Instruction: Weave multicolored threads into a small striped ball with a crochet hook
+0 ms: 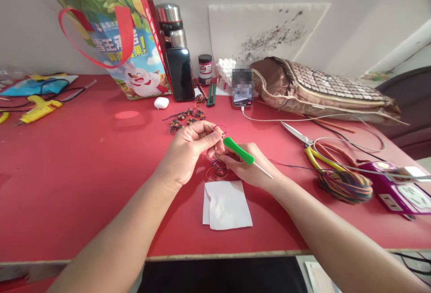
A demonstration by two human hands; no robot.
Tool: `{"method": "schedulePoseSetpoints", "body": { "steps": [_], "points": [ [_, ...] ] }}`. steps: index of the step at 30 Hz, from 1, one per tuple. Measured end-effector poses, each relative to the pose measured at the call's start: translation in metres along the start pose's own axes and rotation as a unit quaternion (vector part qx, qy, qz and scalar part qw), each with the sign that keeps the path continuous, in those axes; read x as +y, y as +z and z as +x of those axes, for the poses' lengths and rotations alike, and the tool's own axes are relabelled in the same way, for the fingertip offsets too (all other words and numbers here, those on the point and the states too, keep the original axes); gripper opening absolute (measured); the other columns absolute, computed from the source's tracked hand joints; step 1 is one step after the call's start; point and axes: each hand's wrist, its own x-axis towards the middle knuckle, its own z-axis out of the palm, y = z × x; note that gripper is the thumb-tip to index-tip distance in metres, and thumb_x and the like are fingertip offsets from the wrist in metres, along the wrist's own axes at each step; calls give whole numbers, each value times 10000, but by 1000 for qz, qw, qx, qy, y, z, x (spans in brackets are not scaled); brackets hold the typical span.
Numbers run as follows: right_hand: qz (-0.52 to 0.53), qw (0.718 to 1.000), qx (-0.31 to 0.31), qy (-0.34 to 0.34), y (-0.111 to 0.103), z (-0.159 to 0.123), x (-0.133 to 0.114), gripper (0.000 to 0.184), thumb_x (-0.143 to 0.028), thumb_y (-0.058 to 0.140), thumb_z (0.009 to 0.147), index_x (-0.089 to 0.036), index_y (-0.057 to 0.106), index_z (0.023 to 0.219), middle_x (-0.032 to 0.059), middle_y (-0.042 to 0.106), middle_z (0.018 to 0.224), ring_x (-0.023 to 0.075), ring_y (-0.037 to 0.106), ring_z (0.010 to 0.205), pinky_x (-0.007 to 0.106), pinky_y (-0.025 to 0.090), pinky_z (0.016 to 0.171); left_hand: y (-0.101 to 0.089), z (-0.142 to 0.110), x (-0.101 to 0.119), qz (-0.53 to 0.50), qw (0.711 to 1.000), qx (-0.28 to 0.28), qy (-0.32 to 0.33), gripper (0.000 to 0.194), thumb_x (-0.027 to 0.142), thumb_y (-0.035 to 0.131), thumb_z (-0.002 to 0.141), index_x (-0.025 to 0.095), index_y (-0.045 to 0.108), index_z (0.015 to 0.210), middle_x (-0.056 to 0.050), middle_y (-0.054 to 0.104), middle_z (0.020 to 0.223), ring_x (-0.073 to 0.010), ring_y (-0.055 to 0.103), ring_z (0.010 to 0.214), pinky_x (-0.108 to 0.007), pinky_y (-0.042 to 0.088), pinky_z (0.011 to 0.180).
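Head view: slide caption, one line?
Over a red tabletop, the left hand pinches thin reddish yarn; a slim green-handled metal tool lies across the right hand.

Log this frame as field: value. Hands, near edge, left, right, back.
left_hand: left hand pinching reddish thread
right_hand: right hand curled beside it, green-handled tool lying across; grip unclear
near_edge: folded white sheet on red table
left_side: yellow glue gun
right_side: scissors, multicoloured yarn bundle, purple power strip
back: black phone, printed bag
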Motion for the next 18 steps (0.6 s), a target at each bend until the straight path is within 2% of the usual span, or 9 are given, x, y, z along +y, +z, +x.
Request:
{"method": "schedulePoseSetpoints", "body": {
  "steps": [2,6,9,10,12,14,16,18],
  "points": [
    [-9,1000,5,14,-1,1,1,199,-295,615,986,-224,642,802,-54,538,607,121,415,549,280,349,570,-1,0,1,-8,1000,5,-15,316,360,1049,729,171,800,774,-2,728,661,-78,606,565,-161,474,530],
    [-10,1000,17,-8,1,1,0,193,-225,618,949,-232,566,763,-70,479,571,112,359,529,278,321,550,2,1,-2,-45,999,12,-26,318,335,1039,739,161,773,760,2,720,669,-68,594,560,-161,487,549],
    [14,999,35,-36,1,-1,-3,123,-300,695,960,-230,623,890,-38,609,710,119,473,575,275,406,580,6,1,-5,-80,996,24,-24,305,281,1034,732,150,759,743,10,703,644,-59,591,559,-148,474,544],
    [31,997,49,-46,1,-2,-4,176,-363,756,950,-229,655,1003,-15,670,814,129,540,613,281,456,604,6,2,-5,-93,995,32,-28,306,265,1037,721,149,754,737,16,698,636,-58,595,557,-144,471,535],
    [71,991,93,-71,-1,-5,-6,524,-478,873,894,-233,635,1291,31,728,1016,155,650,697,300,536,640,7,2,-5,-113,992,50,-37,320,239,1045,703,149,738,719,23,694,627,-65,625,566,-145,494,540],
    [95,980,139,-109,-3,-8,-7,687,-518,885,910,-241,566,1451,39,723,1056,169,695,737,299,565,632,7,2,-5,-121,990,57,-37,331,231,1053,692,145,734,714,24,699,627,-70,652,583,-150,530,571],
    [94,966,170,-170,-5,-12,-10,572,-462,820,998,-255,571,1469,20,711,998,162,700,734,285,569,617,9,1,-6,-126,991,43,-32,344,249,1066,675,143,742,719,22,708,634,-71,658,587,-153,540,580],
    [69,952,176,-240,-8,-16,-14,442,-338,772,1049,-272,605,1453,14,732,972,157,721,755,279,599,657,11,-1,-7,-135,990,22,-43,349,300,1073,678,151,767,756,23,728,672,-74,668,595,-166,558,587]
  ]
}}
